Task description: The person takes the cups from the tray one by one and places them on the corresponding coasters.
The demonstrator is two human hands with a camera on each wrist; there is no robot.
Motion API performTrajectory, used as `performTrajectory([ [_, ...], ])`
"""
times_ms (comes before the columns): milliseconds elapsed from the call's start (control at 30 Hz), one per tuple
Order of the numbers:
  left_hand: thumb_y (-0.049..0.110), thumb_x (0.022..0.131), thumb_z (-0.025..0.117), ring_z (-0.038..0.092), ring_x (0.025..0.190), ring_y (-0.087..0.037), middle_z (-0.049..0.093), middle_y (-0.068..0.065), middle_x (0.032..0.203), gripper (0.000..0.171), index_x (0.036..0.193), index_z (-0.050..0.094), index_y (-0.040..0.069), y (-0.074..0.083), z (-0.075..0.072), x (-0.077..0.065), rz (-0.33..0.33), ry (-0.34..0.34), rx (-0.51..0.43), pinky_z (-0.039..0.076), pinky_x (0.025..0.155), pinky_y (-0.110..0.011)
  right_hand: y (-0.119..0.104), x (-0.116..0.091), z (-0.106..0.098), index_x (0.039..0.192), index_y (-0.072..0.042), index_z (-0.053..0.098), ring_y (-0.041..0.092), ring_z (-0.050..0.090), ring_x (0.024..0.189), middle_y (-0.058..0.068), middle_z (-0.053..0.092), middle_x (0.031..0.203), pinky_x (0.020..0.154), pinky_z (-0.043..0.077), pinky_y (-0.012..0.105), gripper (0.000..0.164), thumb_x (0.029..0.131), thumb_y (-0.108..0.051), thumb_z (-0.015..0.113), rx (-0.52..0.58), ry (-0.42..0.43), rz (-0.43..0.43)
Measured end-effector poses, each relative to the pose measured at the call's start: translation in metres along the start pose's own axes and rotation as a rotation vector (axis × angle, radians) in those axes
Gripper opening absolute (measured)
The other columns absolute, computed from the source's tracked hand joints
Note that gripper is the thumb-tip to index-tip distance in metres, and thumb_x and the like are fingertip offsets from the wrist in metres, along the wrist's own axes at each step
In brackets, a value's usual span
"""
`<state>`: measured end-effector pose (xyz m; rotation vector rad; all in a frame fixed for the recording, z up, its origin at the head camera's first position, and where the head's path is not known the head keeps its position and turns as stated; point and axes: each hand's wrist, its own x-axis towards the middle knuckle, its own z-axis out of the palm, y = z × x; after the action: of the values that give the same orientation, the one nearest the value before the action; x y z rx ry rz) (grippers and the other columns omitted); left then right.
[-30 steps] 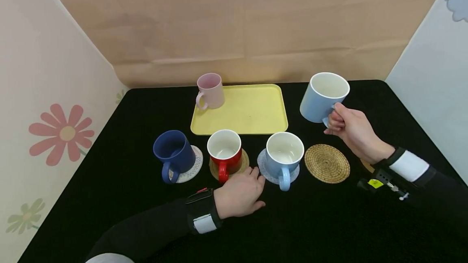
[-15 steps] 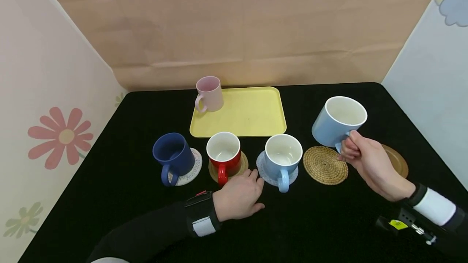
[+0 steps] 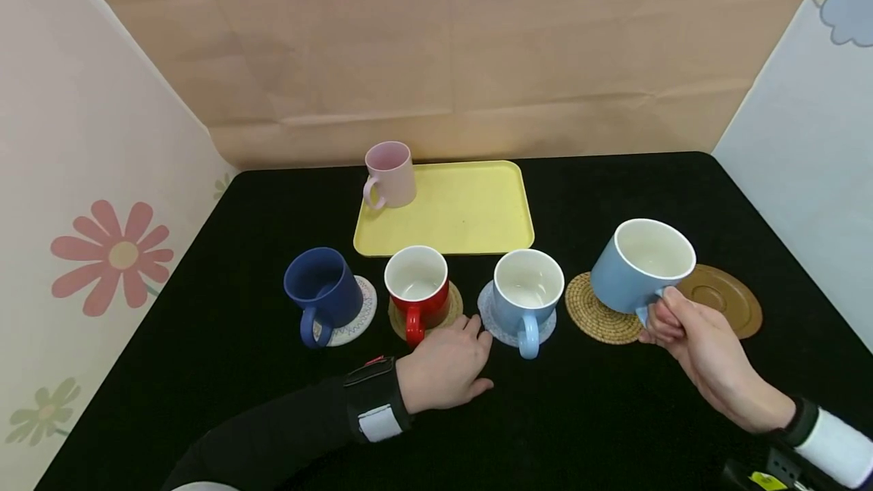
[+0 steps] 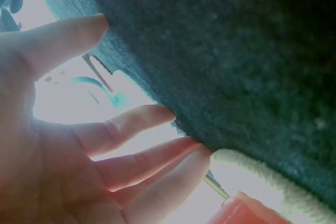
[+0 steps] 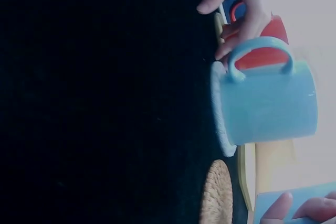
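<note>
My right hand (image 3: 705, 351) grips the handle of a light blue mug (image 3: 622, 277) with a white inside. The mug is tilted and appears over the woven coaster (image 3: 595, 318), partly covering it; whether it touches cannot be told. In the right wrist view only a strip of this mug (image 5: 302, 199) and some fingertips show. Palm down, my left hand (image 3: 446, 366) rests on the black table, fingers relaxed and holding nothing. Its fingertips lie between a red mug (image 3: 435, 308) on a tan coaster and a second light blue mug (image 3: 510, 313) on a pale blue coaster.
A navy mug (image 3: 333, 301) stands partly on a white patterned coaster (image 3: 364, 311) at the left. Behind the row, a yellow tray (image 3: 470, 207) bears a pink mug (image 3: 398, 182). A brown wooden coaster (image 3: 733, 301) lies at the right. Walls (image 3: 109, 135) enclose the table.
My right hand has brought the light blue mug toward me and slightly right, down from beside the tray to over the woven coaster. My left hand has stayed in place.
</note>
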<state>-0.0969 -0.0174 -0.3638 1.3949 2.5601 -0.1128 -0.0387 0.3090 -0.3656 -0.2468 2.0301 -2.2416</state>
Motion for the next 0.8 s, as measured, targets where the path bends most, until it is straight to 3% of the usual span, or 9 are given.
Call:
performTrajectory([
  [333, 0.050, 0.088, 0.067, 0.059, 0.110, -0.025, 0.058, -0.015, 0.133, 0.059, 0.129, 0.061, 0.007, 0.000, 0.000, 0.000, -0.003, -0.004, -0.012, 0.053, 0.084, -0.030, 0.011, -0.009, 0.002, 0.075, -0.007, 0.038, 0.020, 0.048, 0.070, 0.011, 0.032, 0.069, 0.076, 0.051, 0.025, 0.039, 0.109, -0.017, 0.021, -0.013, 0.001, 0.015],
  [800, 0.050, 0.088, 0.067, 0.060, 0.109, -0.024, 0.058, -0.014, 0.132, 0.059, 0.129, 0.061, 0.007, 0.000, 0.001, 0.001, -0.003, 0.002, -0.008, 0.054, 0.084, -0.030, 0.020, -0.007, 0.006, 0.075, -0.005, 0.035, 0.024, 0.043, 0.068, 0.011, 0.029, 0.069, 0.076, 0.050, 0.025, 0.039, 0.109, -0.019, 0.021, -0.046, 0.004, -0.004],
])
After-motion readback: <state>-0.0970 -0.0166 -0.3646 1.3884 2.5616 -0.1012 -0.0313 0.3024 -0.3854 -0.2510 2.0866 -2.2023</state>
